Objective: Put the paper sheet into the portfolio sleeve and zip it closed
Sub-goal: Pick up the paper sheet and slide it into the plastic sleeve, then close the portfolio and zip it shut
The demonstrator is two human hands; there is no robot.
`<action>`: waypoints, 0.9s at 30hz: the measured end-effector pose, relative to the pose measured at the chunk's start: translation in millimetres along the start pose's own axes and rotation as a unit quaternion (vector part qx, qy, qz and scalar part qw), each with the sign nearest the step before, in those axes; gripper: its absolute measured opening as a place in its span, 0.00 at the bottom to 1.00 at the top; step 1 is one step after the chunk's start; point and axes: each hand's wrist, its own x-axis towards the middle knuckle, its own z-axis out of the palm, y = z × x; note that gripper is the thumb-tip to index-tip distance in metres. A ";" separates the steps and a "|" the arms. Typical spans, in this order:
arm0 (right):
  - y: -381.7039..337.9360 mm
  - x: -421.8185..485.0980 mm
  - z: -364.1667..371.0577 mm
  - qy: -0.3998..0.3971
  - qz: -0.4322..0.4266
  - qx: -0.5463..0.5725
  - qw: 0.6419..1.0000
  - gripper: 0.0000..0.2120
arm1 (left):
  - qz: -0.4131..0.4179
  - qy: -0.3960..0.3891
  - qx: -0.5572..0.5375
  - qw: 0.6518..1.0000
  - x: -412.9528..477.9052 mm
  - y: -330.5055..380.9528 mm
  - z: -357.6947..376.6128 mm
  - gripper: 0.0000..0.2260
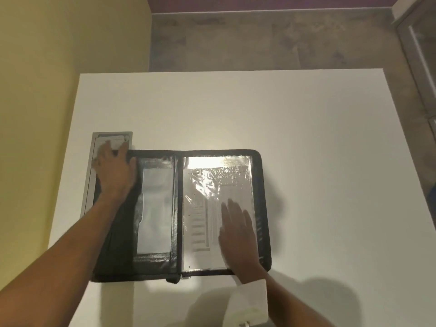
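A black zip-around portfolio (153, 258) is laid open on a white table (318, 138). A printed white paper sheet (203, 223) is seen inside its right-hand clear plastic sleeve (212, 175), pressed flat by the straight-fingered right hand (238, 234). The far left corner is touched by the left hand (115, 168), fingers spread, nothing grasped. Insertion appears done; next, the covers need folding shut and zipping.
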 end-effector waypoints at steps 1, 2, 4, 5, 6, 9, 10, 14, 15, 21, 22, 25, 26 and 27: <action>0.2 -14.6 3.5 -0.001 -0.004 -0.015 1.000 0.27 | -0.036 -0.012 -0.008 0.999 -0.6 -17.8 -1.4 0.23; 1.8 -29.1 5.9 -0.009 -0.004 -0.026 1.000 0.28 | -0.066 -0.027 -0.026 0.997 -1.4 -32.5 -2.4 0.22; 8.3 -51.4 6.7 -0.029 -0.008 -0.055 0.998 0.27 | -0.093 -0.057 -0.085 0.990 -1.7 -52.6 -4.1 0.22; 12.0 -60.0 6.0 -0.042 0.000 -0.065 0.997 0.27 | -0.092 -0.063 -0.115 0.987 -2.9 -58.0 -5.3 0.21; 15.8 -67.1 4.6 -0.054 0.014 -0.076 0.996 0.27 | -0.091 -0.063 -0.141 0.984 -4.6 -60.8 -7.2 0.21; 28.8 -80.3 -0.3 -0.070 0.045 -0.088 0.993 0.33 | -0.116 -0.057 -0.165 0.978 -8.3 -65.7 -10.5 0.21; 31.3 -82.6 -1.8 -0.071 0.052 -0.087 0.992 0.34 | -0.141 -0.061 -0.169 0.973 -9.0 -66.1 -12.0 0.23; 41.0 -86.8 1.1 -0.084 0.064 -0.110 0.988 0.30 | -0.214 -0.091 -0.206 0.951 -12.2 -63.8 -19.9 0.26; 44.7 -88.1 2.6 -0.083 0.065 -0.111 0.988 0.30 | -0.207 -0.088 -0.207 0.952 -13.2 -64.0 -21.3 0.25; 70.2 -101.9 -2.1 -0.088 0.032 -0.144 0.985 0.30 | -0.174 -0.062 -0.216 0.959 -28.5 -60.6 -42.7 0.10; 73.4 -103.8 -5.3 -0.088 0.022 -0.149 0.985 0.31 | -0.163 -0.058 -0.213 0.962 -32.6 -57.1 -50.6 0.11; 65.6 -105.2 -19.1 -0.091 0.024 -0.138 0.986 0.31 | -0.119 -0.027 -0.196 0.973 -45.6 -41.4 -78.9 0.13; 53.9 -103.5 -24.6 -0.083 0.029 -0.120 0.989 0.31 | -0.107 -0.011 -0.191 0.976 -50.4 -33.3 -90.2 0.13; 36.9 -100.5 -31.5 -0.066 0.030 -0.093 0.993 0.31 | -0.092 0.003 -0.191 0.977 -55.1 -24.7 -101.0 0.13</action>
